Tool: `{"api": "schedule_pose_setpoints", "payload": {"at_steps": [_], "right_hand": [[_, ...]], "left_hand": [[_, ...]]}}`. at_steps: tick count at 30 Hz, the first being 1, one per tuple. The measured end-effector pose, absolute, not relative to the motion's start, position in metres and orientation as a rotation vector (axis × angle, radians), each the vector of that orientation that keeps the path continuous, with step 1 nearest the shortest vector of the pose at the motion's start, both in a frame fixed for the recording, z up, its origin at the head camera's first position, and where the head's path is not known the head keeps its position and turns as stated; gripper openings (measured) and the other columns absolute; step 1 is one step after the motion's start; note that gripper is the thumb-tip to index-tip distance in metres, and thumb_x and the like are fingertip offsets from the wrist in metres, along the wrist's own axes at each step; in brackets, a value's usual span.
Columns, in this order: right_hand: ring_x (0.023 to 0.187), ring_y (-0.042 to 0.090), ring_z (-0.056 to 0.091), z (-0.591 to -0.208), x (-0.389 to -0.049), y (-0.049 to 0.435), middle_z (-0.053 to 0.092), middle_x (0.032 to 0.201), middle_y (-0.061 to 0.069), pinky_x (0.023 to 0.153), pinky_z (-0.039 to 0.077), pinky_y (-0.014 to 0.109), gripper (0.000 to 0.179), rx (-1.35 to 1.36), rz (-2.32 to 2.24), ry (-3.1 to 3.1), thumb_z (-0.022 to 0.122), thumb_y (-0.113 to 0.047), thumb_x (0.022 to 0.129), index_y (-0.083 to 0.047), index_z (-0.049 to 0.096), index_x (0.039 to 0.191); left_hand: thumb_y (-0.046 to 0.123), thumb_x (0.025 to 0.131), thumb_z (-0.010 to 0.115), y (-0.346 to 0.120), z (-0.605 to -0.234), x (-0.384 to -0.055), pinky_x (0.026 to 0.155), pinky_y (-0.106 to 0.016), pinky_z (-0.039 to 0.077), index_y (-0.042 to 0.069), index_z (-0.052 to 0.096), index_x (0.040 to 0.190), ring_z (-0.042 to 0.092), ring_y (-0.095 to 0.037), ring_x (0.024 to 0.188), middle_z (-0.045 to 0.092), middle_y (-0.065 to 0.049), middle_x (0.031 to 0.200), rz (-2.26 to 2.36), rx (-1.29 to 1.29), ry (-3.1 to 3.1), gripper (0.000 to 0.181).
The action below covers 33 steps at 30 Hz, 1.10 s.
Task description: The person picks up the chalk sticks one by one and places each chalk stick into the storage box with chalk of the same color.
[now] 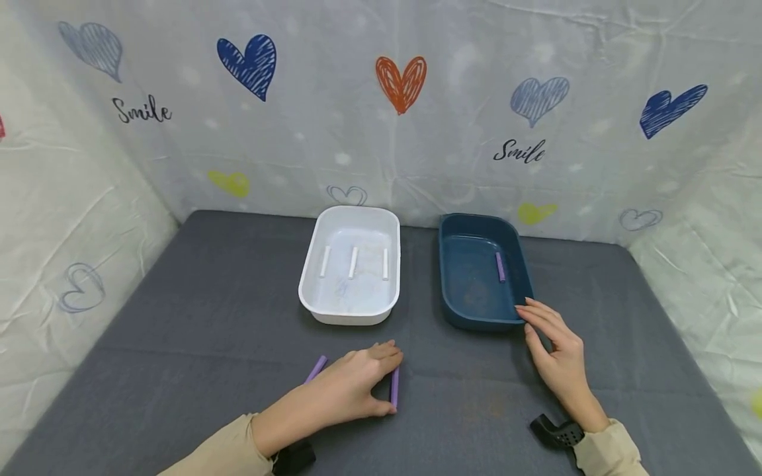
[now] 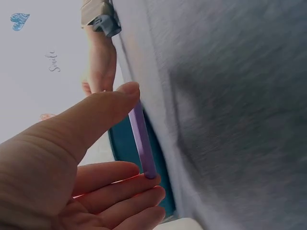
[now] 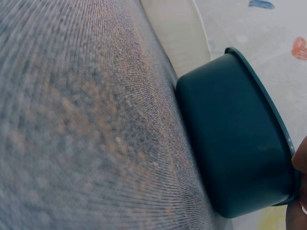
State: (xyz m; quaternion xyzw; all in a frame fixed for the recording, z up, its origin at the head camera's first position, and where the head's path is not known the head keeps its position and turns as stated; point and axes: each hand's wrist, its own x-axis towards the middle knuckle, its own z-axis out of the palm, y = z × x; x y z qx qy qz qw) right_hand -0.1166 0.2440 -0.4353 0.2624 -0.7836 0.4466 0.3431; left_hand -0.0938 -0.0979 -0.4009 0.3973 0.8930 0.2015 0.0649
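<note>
- A gap parted white tray from blue tray.
- The right hand blocked the blue tray's near-right corner.
- Bare cloth separated right hand from left hand.

a dark grey cloth is spread before a pale curtain, and pale sheeting is hung at both sides. an orange heart is printed on the curtain, with dark blue hearts and light blue hearts set to either side. the word "smile" is lettered twice in black, and yellow-green shapes are printed lower down. at the left edge a red mark, possibly part of a heart, is cut off.
</note>
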Motion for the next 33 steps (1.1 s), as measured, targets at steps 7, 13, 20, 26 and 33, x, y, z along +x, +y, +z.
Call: {"api": "schedule_pose_setpoints", "payload": {"at_steps": [7, 13, 20, 26, 33], "right_hand": [[0.116, 0.041, 0.058, -0.435, -0.116, 0.244, 0.069, 0.112, 0.023, 0.105, 0.043, 0.029, 0.036, 0.677, 1.151, -2.049, 0.060, 0.026, 0.076, 0.013, 0.070, 0.108], [0.116, 0.041, 0.058, -0.435, -0.117, 0.243, 0.069, 0.111, 0.024, 0.105, 0.043, 0.029, 0.036, 0.676, 1.147, -2.054, 0.060, 0.025, 0.076, 0.013, 0.070, 0.108], [0.116, 0.042, 0.058, -0.434, -0.117, 0.243, 0.069, 0.112, 0.022, 0.105, 0.043, 0.029, 0.037, 0.674, 1.141, -2.058, 0.060, 0.026, 0.075, 0.013, 0.070, 0.108], [0.116, 0.041, 0.058, -0.435, -0.117, 0.243, 0.070, 0.113, 0.020, 0.105, 0.043, 0.028, 0.037, 0.669, 1.147, -2.062, 0.060, 0.026, 0.075, 0.013, 0.070, 0.108], [0.116, 0.041, 0.058, -0.436, -0.116, 0.244, 0.069, 0.113, 0.022, 0.105, 0.043, 0.028, 0.037, 0.668, 1.155, -2.054, 0.059, 0.026, 0.076, 0.013, 0.070, 0.108]], "left_hand": [[0.027, 0.075, 0.088, -0.088, -0.391, -0.105, 0.096, -0.043, 0.052, -0.008, 0.062, 0.126, 0.055, -0.033, 0.127, 0.060, -0.020, 0.132, 0.616, 1.247, 2.727, 0.066], [0.028, 0.075, 0.087, -0.082, -0.380, -0.115, 0.100, -0.044, 0.049, -0.008, 0.062, 0.127, 0.052, -0.033, 0.130, 0.059, -0.021, 0.134, 0.631, 1.225, 2.737, 0.067], [0.028, 0.076, 0.087, -0.075, -0.370, -0.125, 0.102, -0.043, 0.047, -0.008, 0.061, 0.129, 0.052, -0.033, 0.131, 0.058, -0.022, 0.135, 0.644, 1.232, 2.752, 0.069], [0.027, 0.077, 0.086, -0.072, -0.362, -0.134, 0.102, -0.043, 0.047, -0.008, 0.060, 0.131, 0.049, -0.032, 0.133, 0.056, -0.021, 0.138, 0.686, 1.203, 2.736, 0.069], [0.025, 0.078, 0.085, -0.066, -0.352, -0.146, 0.102, -0.042, 0.047, -0.007, 0.059, 0.132, 0.049, -0.032, 0.134, 0.056, -0.021, 0.138, 0.730, 1.198, 2.746, 0.068]]}}
